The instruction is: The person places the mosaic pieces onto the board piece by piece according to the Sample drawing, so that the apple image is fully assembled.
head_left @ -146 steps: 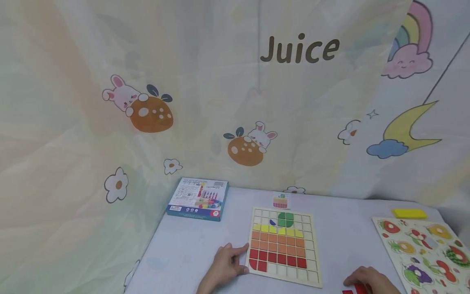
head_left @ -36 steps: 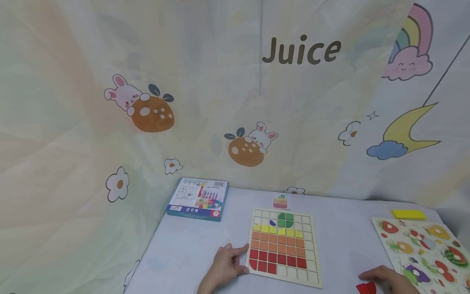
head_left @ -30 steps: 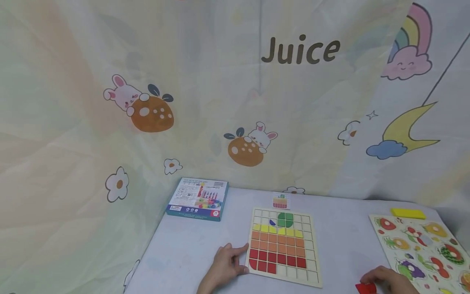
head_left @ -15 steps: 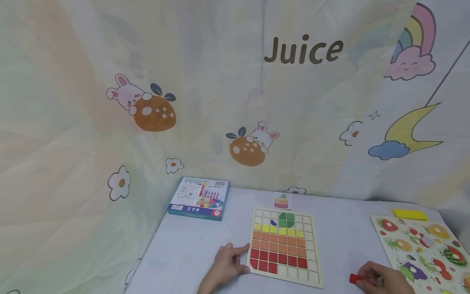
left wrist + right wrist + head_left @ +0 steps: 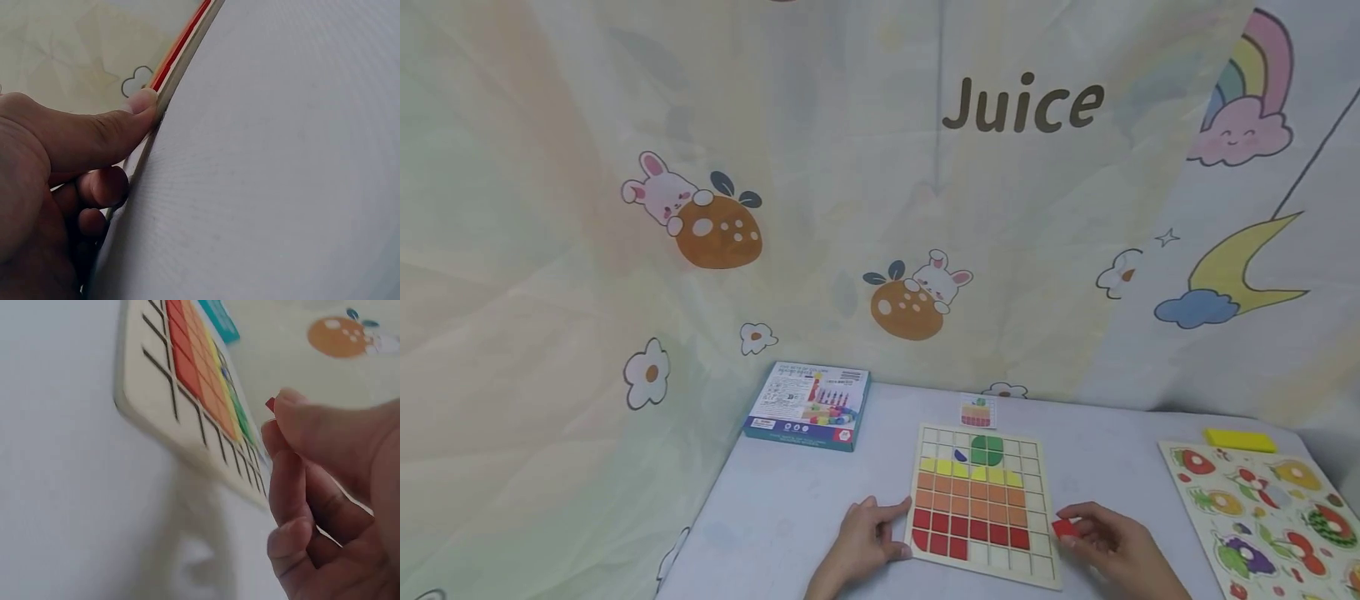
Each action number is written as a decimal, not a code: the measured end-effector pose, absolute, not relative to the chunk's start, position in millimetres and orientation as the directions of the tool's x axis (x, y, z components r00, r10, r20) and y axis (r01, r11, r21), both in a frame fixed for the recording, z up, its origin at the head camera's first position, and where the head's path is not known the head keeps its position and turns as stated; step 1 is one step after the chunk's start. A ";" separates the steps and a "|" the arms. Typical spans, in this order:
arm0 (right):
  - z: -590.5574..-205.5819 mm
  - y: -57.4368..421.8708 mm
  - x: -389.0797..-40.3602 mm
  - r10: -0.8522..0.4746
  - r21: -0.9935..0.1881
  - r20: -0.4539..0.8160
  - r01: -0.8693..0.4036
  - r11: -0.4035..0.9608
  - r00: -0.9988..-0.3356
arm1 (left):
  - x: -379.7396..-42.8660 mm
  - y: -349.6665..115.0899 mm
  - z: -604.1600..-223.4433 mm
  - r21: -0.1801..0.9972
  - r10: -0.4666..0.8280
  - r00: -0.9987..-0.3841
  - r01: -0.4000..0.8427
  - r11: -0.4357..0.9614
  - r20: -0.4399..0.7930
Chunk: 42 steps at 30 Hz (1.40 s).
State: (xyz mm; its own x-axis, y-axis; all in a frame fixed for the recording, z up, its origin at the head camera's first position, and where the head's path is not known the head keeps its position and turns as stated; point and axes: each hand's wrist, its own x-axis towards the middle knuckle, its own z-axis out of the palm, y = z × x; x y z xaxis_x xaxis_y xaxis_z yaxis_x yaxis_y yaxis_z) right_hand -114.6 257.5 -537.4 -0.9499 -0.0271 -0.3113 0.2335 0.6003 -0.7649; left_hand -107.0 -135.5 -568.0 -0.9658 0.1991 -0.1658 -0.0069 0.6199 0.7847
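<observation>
A wooden grid board (image 5: 1047,533) lies on the table, with rows of red, orange and yellow pieces (image 5: 970,471) and a round green patch (image 5: 987,451) set in it. At the board's left edge my left hand (image 5: 861,537) presses with a stretched index finger and the thumb; in the left wrist view the thumb (image 5: 119,134) rests against that edge. My right hand (image 5: 1112,537) pinches a small red piece (image 5: 1064,528) between thumb and fingers, just right of the board. In the right wrist view only a corner of the red piece (image 5: 270,404) shows past the thumb.
Behind the board stands a small picture card (image 5: 977,411). A box (image 5: 808,406) lies at the back left. On the right are a fruit-picture board (image 5: 1262,521) and a yellow block (image 5: 1240,440). A printed curtain (image 5: 820,208) hangs behind the table.
One more red piece sits in the bottom row than in the oldest frame. My right hand has moved left to the board's right edge with a red piece. My left hand has stayed put.
</observation>
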 end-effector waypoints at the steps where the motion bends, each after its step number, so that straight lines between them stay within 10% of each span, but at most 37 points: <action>1: -539.9 248.9 -114.8 -0.013 -0.766 -0.308 0.240 0.597 -0.951 | -107.2 -135.6 -568.4 0.785 0.200 -0.965 -0.008 0.619 -0.168; 7: -550.9 201.4 -110.2 -0.046 -0.805 -0.279 0.208 0.556 -0.959 | -107.0 -135.8 -570.3 0.781 0.203 -0.963 -0.011 0.624 -0.176; 15: -563.1 170.8 -101.4 -0.328 -0.810 -0.034 -0.166 0.562 -0.944 | -106.5 -135.2 -569.2 0.778 0.201 -0.962 -0.018 0.628 -0.184; 42: -562.5 170.0 -102.8 -0.323 -0.808 -0.073 -0.134 0.574 -0.944 | -107.4 -137.0 -569.7 0.779 0.202 -0.963 -0.014 0.627 -0.180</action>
State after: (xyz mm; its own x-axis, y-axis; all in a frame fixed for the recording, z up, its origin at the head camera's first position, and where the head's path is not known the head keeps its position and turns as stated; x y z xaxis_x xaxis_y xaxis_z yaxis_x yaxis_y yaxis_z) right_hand -102.8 170.0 -562.5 -0.9436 -0.3230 -0.0731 -0.1337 0.5735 -0.8082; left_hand -107.4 -137.0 -569.7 -0.9628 0.2017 -0.1798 -0.0142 0.6266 0.7792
